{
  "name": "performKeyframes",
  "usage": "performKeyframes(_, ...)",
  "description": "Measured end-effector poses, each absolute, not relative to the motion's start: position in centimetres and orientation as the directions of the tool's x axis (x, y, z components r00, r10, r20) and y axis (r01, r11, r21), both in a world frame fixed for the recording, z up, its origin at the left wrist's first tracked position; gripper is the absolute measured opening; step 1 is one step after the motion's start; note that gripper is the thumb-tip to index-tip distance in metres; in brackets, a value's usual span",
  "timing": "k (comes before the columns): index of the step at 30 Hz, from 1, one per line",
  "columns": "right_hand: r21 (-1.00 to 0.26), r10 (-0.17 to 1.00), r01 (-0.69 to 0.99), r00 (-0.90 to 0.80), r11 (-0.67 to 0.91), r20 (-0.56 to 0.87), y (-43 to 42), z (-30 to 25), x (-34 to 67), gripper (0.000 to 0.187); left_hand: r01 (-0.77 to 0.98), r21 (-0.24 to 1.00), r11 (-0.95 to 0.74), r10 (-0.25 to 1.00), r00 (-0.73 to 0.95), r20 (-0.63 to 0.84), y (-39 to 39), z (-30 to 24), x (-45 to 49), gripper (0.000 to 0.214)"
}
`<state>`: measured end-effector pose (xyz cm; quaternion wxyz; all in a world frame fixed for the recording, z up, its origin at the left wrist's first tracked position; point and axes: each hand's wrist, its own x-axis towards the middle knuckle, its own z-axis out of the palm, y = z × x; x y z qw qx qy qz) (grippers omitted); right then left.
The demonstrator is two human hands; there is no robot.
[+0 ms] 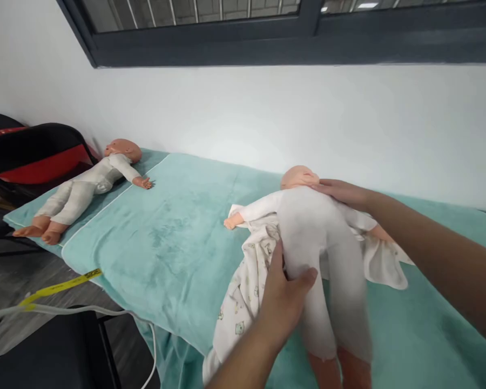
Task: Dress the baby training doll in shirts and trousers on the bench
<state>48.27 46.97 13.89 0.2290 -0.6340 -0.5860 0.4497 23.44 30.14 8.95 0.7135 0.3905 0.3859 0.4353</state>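
A baby doll (319, 237) in a white bodysuit lies on its back on a printed white cloth (243, 286), on the teal blanket (166, 237). My left hand (283, 294) wraps round the doll's hip and upper left leg, thumb on top. Fingers laid flat, my right hand (340, 192) rests at the doll's neck and shoulder, just below its bald head (297, 175). The doll's legs look blurred.
A second baby doll (85, 189) in a cream suit lies at the far left end of the blanket. A black and red chair (36, 156) stands behind it. A white cable (105, 313) and yellow tape (60, 285) hang near the front left edge. A white wall runs behind.
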Motion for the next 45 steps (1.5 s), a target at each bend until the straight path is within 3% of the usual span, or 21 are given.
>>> performKeyframes(6,-0.839,0.958,0.531,-0.162,-0.117,-0.236,53.5,16.0,40.3,0.054,-0.364,0.908,0.207,0.973,0.172,-0.153,36.3,11.1,15.6,0.057)
performKeyframes(11,-0.836,0.99,0.547,-0.098,-0.032,-0.102,58.8,13.2,33.1,0.071,-0.282,0.932,0.228,0.965,0.195,-0.177,41.6,10.4,7.9,0.056)
performKeyframes(16,-0.864,0.989,0.504,-0.123,-0.008,-0.082,62.0,10.4,29.0,0.085,-0.224,0.944,0.241,0.962,0.182,-0.202,44.7,8.6,3.8,0.058)
performKeyframes(18,-0.847,0.989,0.532,-0.111,-0.02,-0.093,62.2,9.8,29.2,0.088,-0.154,0.958,0.243,0.961,0.171,-0.216,45.2,7.9,3.1,0.057)
performKeyframes(21,-0.761,0.98,0.648,-0.135,-0.026,-0.148,60.9,9.6,32.2,0.067,0.152,0.981,0.118,0.993,-0.012,-0.117,44.1,7.4,2.7,0.051)
performKeyframes(23,-0.679,0.97,0.732,-0.121,-0.054,-0.208,58.6,9.7,35.6,0.053,0.484,0.867,-0.118,0.98,-0.086,0.182,41.8,7.5,3.2,0.046)
performKeyframes(25,-0.587,0.964,0.802,-0.051,-0.115,-0.259,55.4,9.9,39.7,0.05,0.693,0.569,-0.444,0.872,0.189,0.451,38.6,7.8,4.5,0.047)
performKeyframes(27,-0.492,0.957,0.856,0.014,-0.161,-0.289,51.7,9.9,43.4,0.05,0.623,0.294,-0.725,0.684,0.599,0.416,35.2,8.0,6.7,0.056)
performKeyframes(28,-0.436,0.953,0.884,0.038,-0.172,-0.299,49.8,9.8,44.8,0.051,0.575,0.223,-0.787,0.615,0.704,0.355,33.7,8.0,8.0,0.057)
performKeyframes(32,-0.193,0.944,0.981,-0.053,-0.012,-0.326,42.9,8.9,46.7,0.048,0.528,0.112,-0.842,0.539,0.816,0.207,30.4,6.9,12.8,0.053)
performKeyframes(36,-0.274,0.93,0.948,-0.24,0.162,-0.28,36.6,9.1,42.2,0.041,0.58,0.044,-0.813,0.57,0.78,0.259,30.8,6.3,15.0,0.07)
performKeyframes(38,-0.394,0.917,0.867,-0.378,0.304,-0.124,33.1,9.9,38.6,0.037,0.634,0.093,-0.768,0.627,0.714,0.31,31.2,6.5,15.3,0.076)
performKeyframes(40,-0.49,0.813,0.708,-0.582,0.509,0.004,29.3,10.9,35.2,0.03,0.628,0.231,-0.743,0.667,0.664,0.339,31.0,6.6,15.3,0.071)
performKeyframes(43,-0.49,0.756,0.647,-0.653,0.584,0.039,23.7,12.5,31.8,0.021,0.475,0.565,-0.675,0.728,0.552,0.406,28.3,6.3,15.1,0.037)
performKeyframes(45,-0.522,0.723,0.587,-0.686,0.619,0.087,20.6,13.0,31.2,0.017,0.336,0.794,-0.506,0.846,0.372,0.381,24.6,5.4,14.4,0.016)
